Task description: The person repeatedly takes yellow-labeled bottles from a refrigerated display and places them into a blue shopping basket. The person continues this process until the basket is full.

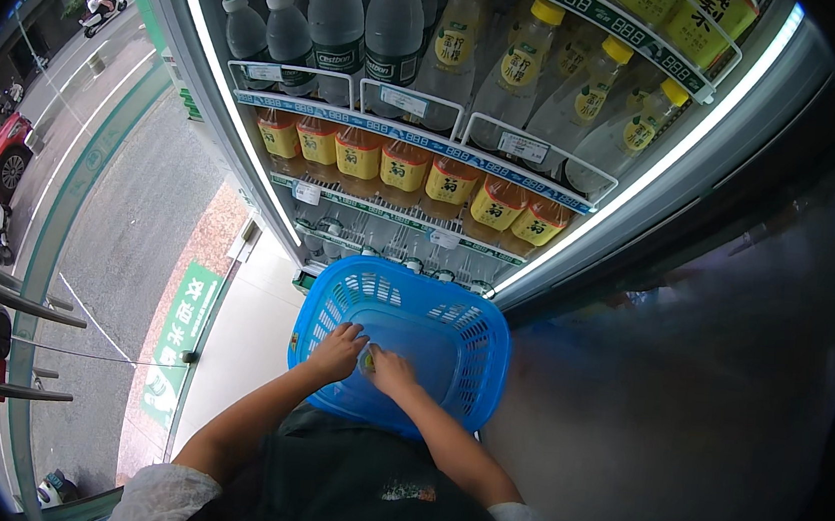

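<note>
Both my hands are inside a blue plastic basket (488,363) with slotted sides, in front of an open drinks fridge. My right hand (392,372) is closed on a small pale thing with a yellow-green patch (368,360); most of it is hidden by the fingers, so its kind does not show. Just left of it is my left hand (336,351), its fingers bent a little and apart, pointing toward that thing. Whether the left fingertips touch it, I cannot tell.
Fridge shelves hold clear water bottles (336,27), yellow-capped bottles (520,64) and red-capped tea bottles (401,169). More bottles stand on the lowest shelf behind the basket. A dark door edge (643,212) borders the right. Left are a green floor mat (179,338), door handles (22,301) and a street.
</note>
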{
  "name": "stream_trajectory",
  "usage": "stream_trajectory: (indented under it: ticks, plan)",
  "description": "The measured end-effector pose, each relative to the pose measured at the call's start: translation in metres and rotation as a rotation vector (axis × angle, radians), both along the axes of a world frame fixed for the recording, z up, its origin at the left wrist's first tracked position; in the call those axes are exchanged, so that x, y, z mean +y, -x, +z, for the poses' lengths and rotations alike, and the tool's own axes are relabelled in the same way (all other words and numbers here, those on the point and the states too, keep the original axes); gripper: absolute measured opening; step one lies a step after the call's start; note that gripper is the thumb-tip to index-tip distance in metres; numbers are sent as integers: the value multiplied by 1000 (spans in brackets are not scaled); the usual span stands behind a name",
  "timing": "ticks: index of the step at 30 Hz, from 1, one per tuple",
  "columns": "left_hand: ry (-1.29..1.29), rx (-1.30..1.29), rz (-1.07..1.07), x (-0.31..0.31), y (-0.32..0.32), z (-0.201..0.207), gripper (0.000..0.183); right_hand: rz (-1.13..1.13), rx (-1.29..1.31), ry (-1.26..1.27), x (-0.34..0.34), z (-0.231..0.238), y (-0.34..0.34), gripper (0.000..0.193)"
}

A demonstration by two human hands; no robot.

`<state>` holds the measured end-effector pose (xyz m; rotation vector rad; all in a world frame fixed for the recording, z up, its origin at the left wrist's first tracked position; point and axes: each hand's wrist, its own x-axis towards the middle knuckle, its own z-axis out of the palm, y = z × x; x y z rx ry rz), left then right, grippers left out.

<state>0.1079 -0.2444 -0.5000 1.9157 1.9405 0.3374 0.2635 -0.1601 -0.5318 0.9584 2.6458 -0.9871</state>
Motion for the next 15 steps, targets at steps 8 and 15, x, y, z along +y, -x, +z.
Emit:
stream_trajectory:
  ticks: [8, 15]
  plan:
    - [-284, -267, -221, 125, 33, 203, 56, -201, 702, -211, 118, 273, -13, 32]
    - [-1073, -68, -279, 212, -1, 511, 55, -380, 1142, -1133, 231, 595, -9, 37]
